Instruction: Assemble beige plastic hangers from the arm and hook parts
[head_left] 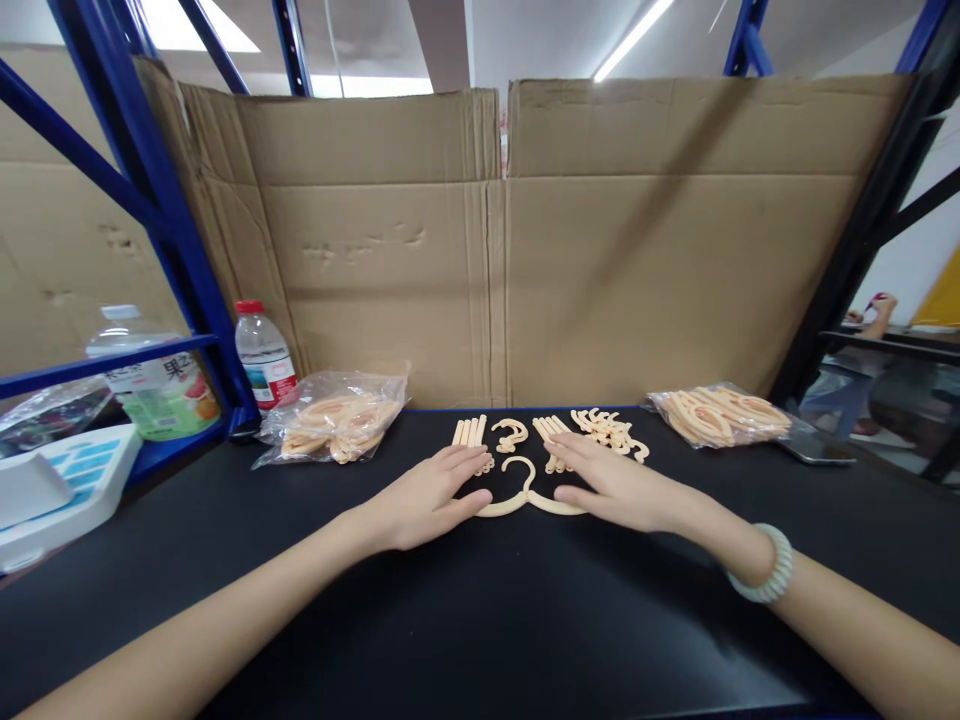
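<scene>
A cream plastic clothes hanger (504,508) lies on the black table, its hook pointing away from me. Over its left arm rests my left hand (429,500), fingers stretched out and thumb apart. My right hand (619,482) lies likewise over the hanger's right arm, fingers extended, hiding that end. Just beyond my left fingertips is a row of cream hanger arms (470,432). A similar row of arms (551,430) lies partly under my right fingers. Between the rows are loose hooks (511,436), and a pile of more hooks (606,430) sits behind my right hand.
Clear bags of cream parts lie at the left (337,418) and right (716,415). A red-capped bottle (264,355) stands back left, by a blue frame (176,260). Cardboard (390,280) walls the back. A phone (819,450) lies far right; another person's hand (883,305) shows beyond.
</scene>
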